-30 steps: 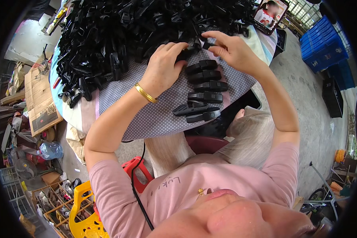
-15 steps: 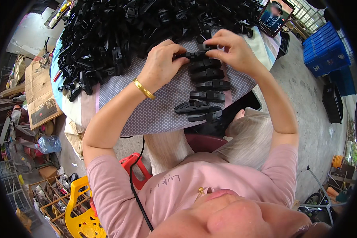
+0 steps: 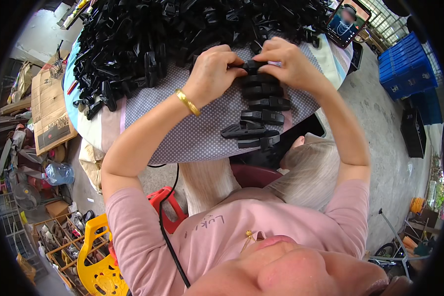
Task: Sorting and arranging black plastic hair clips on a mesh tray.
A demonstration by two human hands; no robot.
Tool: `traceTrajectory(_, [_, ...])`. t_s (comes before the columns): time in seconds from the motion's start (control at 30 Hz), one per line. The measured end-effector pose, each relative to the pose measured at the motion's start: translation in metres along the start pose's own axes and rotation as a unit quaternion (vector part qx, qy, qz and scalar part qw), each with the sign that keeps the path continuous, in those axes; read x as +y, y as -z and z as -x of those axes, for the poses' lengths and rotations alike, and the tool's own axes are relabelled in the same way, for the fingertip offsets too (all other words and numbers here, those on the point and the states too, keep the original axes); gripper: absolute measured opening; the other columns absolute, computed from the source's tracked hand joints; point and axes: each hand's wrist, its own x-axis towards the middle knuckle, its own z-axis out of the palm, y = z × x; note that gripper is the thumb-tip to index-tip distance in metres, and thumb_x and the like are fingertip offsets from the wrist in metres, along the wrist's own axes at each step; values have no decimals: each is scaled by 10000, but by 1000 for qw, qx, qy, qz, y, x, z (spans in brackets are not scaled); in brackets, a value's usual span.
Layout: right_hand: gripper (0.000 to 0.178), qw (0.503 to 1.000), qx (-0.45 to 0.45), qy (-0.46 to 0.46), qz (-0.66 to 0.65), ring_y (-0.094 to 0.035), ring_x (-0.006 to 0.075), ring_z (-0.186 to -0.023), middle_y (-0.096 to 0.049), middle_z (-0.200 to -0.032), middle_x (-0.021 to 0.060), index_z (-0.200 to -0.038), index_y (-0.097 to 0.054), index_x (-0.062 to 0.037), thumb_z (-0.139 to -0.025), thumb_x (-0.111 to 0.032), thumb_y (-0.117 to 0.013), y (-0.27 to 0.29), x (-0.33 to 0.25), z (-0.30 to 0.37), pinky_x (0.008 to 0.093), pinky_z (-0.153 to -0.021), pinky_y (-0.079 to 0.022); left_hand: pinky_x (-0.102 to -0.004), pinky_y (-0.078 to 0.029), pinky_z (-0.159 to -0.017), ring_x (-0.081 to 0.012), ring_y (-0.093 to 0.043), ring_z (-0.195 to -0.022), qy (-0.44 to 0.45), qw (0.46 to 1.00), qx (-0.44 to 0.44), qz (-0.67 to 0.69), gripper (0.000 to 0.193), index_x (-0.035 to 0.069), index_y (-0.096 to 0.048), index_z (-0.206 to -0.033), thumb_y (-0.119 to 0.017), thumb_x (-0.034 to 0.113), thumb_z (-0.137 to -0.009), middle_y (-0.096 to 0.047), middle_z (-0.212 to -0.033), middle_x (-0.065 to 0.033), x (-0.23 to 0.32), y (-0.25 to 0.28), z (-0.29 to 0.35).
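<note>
Both hands meet at the far end of a row of black plastic parts on the cloth-covered table (image 3: 182, 133). My left hand (image 3: 213, 74), with a gold bangle on its wrist, pinches the left end of a black plastic part (image 3: 252, 67). The other end is between the thumb and fingers of my right hand (image 3: 287, 64). Its exact kind is hard to make out, as fingertips cover both ends. Nearer to me runs the row of similar black parts (image 3: 269, 103), lying crosswise one behind another. One longer part (image 3: 241, 130) sticks out to the left near the row's close end.
A big heap of black plastic parts (image 3: 148, 29) covers the table's far and left side. At the far right a phone (image 3: 349, 23) stands propped up. Blue crates (image 3: 407, 61) are stacked on the floor to the right. A yellow plastic chair (image 3: 96, 261) stands at lower left.
The held part now sits straighter between my hands, which have drawn slightly closer together. My left hand has shifted a little right and up. The row otherwise looks the same.
</note>
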Motion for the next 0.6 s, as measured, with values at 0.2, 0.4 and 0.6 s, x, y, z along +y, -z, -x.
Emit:
traceTrajectory(0.2, [234, 996, 17, 18, -90, -552, 210, -786, -581, -795, 83, -913, -690, 7, -707, -95, -733, -9, 3, -3, 297, -672, -444, -346, -476, -722, -266, -574, -793, 0, 999, -48, -24, 143, 32, -696, -837, -711, 128, -732, -612, -785, -87, 2, 6, -4])
traceTrajectory(0.4, [241, 982, -84, -72, -152, -551, 169, -684, -575, -787, 74, -925, -689, -1, -768, -180, -731, 1, -7, -5, 264, -616, -443, -362, -452, -883, -258, -524, -1011, -142, 933, 165, -287, 325, 110, -645, -1102, -589, 42, -790, -612, -1082, -51, -41, 27, -33])
traceTrajectory(0.6, [334, 988, 86, -61, 116, -611, 269, -830, -614, -885, 90, -994, -667, -40, -780, -293, -706, -26, 3, -6, 345, -714, -499, -376, -442, -906, -243, -496, -1072, -87, 901, 97, -413, 412, 131, -604, -1189, -546, 18, -797, -581, -1156, -28, -62, 35, -30])
